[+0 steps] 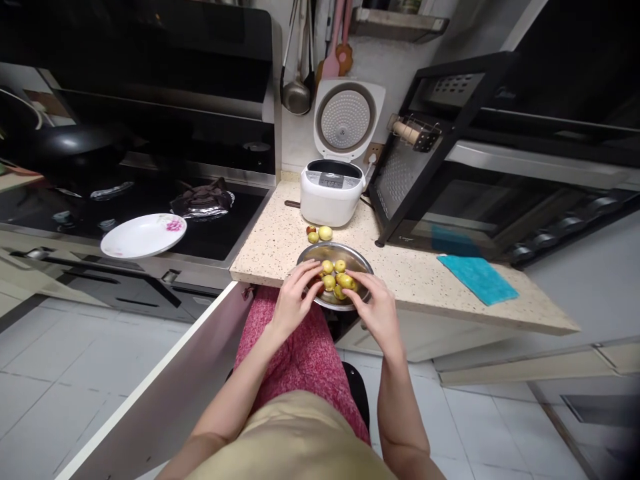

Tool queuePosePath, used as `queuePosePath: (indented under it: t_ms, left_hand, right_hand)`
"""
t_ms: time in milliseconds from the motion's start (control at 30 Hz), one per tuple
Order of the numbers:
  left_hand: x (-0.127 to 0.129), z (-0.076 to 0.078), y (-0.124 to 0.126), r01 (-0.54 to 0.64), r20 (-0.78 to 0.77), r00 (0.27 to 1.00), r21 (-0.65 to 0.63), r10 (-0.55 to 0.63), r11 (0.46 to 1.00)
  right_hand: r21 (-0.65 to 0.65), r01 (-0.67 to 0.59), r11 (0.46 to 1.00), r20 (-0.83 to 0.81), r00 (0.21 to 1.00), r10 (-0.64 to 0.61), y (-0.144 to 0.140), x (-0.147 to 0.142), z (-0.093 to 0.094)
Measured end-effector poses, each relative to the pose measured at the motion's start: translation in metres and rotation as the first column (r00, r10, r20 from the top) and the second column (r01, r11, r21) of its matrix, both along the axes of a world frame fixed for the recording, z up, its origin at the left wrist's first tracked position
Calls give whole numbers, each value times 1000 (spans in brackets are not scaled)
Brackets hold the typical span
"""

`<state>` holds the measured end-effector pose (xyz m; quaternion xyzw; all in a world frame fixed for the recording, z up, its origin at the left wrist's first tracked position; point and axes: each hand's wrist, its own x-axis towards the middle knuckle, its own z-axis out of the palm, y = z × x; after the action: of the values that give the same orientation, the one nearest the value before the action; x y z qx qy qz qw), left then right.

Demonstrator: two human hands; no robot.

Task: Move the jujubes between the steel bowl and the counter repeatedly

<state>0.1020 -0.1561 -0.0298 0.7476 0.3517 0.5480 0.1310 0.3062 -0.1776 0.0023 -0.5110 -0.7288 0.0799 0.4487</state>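
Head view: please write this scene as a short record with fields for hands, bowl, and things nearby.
left hand: on near rim of metal bowl, fingers in it
right hand: fingers on green fruits in bowl
bowl place: speckled counter, front edge
behind bowl: three loose fruits, open rice cooker
right: blue cloth
left: white plate on stove

A round steel bowl (305,257) sits at the bench's front edge, holding several small yellow-green fruits (334,274) heaped together toward its near side. Three more fruits (320,233) lie loose just behind it.
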Motion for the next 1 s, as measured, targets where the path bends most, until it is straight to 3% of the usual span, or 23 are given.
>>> queuePosePath:
  t_ms: [200,333,533,833,1000]
  left_hand:
    - [3,-13,-4,-67,-65,996,-15,66,998]
    - [6,-16,-4,-96,-82,992,-9,95,995]
    - [7,-17,-2,-100,-71,993,-30,98,995]
    - [5,-19,0,-72,-60,996,-33,70,997]
    - [-7,-18,5,-40,-68,997,-68,35,997]
  right_hand:
    - [-191,-260,946,274,912,306,17,3,9]
    - [-246,-320,915,342,855,390,27,1,13]
    - [-227,-352,908,335,847,412,31,5,11]
    - [-83,-265,961,303,912,278,33,18,15]
    - [8,-280,960,240,932,270,54,28,18]
